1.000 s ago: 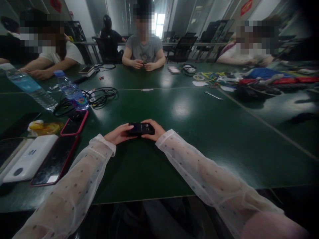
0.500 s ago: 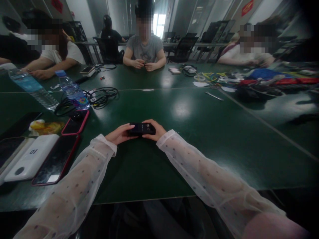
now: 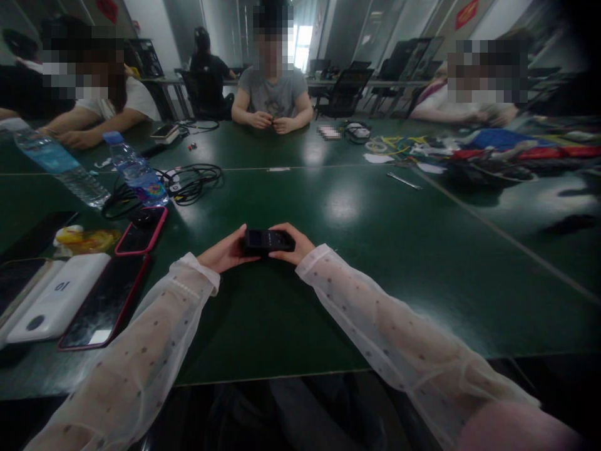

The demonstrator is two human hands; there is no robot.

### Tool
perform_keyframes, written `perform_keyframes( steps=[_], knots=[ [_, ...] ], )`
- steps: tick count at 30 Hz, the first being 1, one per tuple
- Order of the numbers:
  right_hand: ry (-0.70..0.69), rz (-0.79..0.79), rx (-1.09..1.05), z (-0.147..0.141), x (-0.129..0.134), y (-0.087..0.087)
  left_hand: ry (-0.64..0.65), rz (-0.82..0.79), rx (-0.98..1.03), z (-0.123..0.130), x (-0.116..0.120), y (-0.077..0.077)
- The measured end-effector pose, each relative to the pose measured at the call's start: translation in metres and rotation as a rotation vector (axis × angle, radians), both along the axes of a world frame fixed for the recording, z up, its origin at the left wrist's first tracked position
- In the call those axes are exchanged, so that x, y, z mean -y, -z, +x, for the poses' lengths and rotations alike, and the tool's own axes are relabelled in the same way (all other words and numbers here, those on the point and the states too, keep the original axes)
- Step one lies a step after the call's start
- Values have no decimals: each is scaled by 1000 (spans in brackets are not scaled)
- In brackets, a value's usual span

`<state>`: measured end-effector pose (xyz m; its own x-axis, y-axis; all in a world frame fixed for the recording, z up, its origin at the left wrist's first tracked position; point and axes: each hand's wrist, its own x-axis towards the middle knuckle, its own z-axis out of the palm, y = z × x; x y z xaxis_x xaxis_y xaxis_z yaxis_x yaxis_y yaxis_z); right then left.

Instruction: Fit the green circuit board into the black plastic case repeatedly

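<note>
A small black device with a dark screen is held between both hands, over the near middle of the green table. My left hand grips its left end, thumb at the upper edge and fingers beneath. Around the right end are the fingers of my right hand. Sheer white dotted sleeves cover both forearms.
To the left lie a red-edged phone, a white power bank, a pink-cased phone and two bottles. Black cables lie behind. A wrench is at right. People sit across the table.
My left thumb has lifted from the device's face to its upper edge. The device has tilted slightly, and my right fingers have shifted a little on it.
</note>
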<state>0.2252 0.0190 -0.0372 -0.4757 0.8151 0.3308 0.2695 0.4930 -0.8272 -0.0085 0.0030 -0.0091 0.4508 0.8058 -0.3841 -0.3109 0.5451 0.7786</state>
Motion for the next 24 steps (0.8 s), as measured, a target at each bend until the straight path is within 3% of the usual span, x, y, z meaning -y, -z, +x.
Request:
perform_keyframes(
  steps=[10,18,24],
  knots=[
    [192,-121,-304,20,-22,-12,59,-4,30,3,-1,-3],
    [478,-22,-211,41,-40,-3,21,-4,13,5,1,-7],
    [468,63,10,46,-45,13,12,-15,-3,6,1,-5]
  ],
)
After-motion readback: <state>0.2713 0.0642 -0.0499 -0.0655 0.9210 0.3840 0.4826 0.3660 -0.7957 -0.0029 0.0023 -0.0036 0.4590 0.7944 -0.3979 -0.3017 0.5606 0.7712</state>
